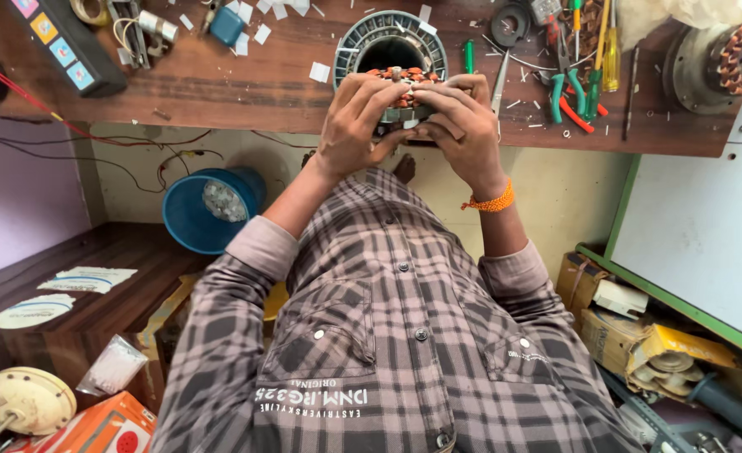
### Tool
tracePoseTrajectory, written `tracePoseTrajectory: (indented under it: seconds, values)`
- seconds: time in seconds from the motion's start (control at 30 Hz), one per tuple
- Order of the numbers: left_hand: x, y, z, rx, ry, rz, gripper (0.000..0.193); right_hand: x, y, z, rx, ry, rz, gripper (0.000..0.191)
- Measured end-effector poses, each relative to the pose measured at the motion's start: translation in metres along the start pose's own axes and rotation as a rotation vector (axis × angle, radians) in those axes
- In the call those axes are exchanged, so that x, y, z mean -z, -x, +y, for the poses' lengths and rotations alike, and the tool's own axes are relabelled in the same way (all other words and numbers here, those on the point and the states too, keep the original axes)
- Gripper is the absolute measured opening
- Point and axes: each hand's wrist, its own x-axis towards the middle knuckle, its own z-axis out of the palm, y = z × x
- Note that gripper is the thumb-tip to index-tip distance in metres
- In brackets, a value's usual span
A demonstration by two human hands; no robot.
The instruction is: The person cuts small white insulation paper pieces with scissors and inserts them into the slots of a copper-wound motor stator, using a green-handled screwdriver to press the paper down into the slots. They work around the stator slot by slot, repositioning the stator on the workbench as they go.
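Note:
I hold a small motor stator with copper-coloured windings at the front edge of a brown wooden workbench. My left hand grips its left side and my right hand, with an orange thread band at the wrist, grips its right side. My fingers cover most of the stator; only its top shows. Just behind it on the bench stands a round grey ribbed motor housing.
Green-handled pliers, screwdrivers and scissors lie to the right on the bench, with another copper-wound motor at the far right. A switch strip is far left. A blue bucket and cardboard boxes are below.

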Motion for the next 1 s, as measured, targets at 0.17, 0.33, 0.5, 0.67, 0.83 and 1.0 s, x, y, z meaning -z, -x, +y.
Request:
tracePoseTrajectory:
  seconds: [0.17, 0.33, 0.5, 0.67, 0.83, 1.0]
  values:
    - [-0.015, 0.006, -0.010, -0.045, 0.045, 0.128, 0.048, -0.004, 0.000, 0.002, 0.072, 0.061, 0.018, 0.045]
    - [-0.021, 0.006, -0.018, -0.107, -0.023, 0.220, 0.044, -0.017, 0.003, -0.001, 0.122, 0.175, 0.065, 0.041]
    - [-0.024, 0.007, -0.018, -0.090, -0.049, 0.252, 0.043, -0.023, 0.006, 0.001, 0.132, 0.207, 0.078, 0.040]
    - [-0.028, 0.007, -0.018, -0.083, -0.043, 0.274, 0.041, -0.025, 0.008, 0.004, 0.125, 0.224, 0.084, 0.039]
    - [-0.029, 0.009, -0.020, -0.088, -0.054, 0.279, 0.039, -0.027, 0.008, 0.003, 0.117, 0.240, 0.081, 0.039]
    - [-0.033, 0.009, -0.024, -0.100, -0.058, 0.294, 0.038, -0.028, 0.008, 0.002, 0.119, 0.261, 0.089, 0.038]
